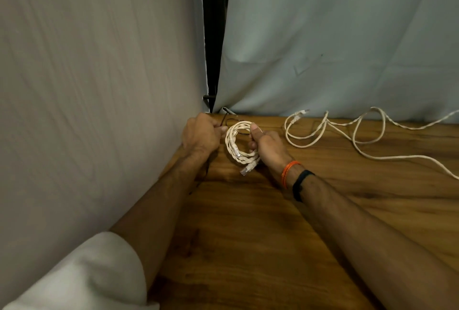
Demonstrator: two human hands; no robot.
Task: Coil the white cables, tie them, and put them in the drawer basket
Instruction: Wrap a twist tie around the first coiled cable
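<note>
Dim, warm light. Soft shadows under arms on table [248,235]. Wide-angle bend at edges. Sleeve [82,277] blurred up close; mild softness overall, no glare.

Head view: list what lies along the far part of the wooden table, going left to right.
left hand → coiled white cable → right hand → orange wrist thread → black wristband → loose white cable, uncoiled on the wooden table.
</note>
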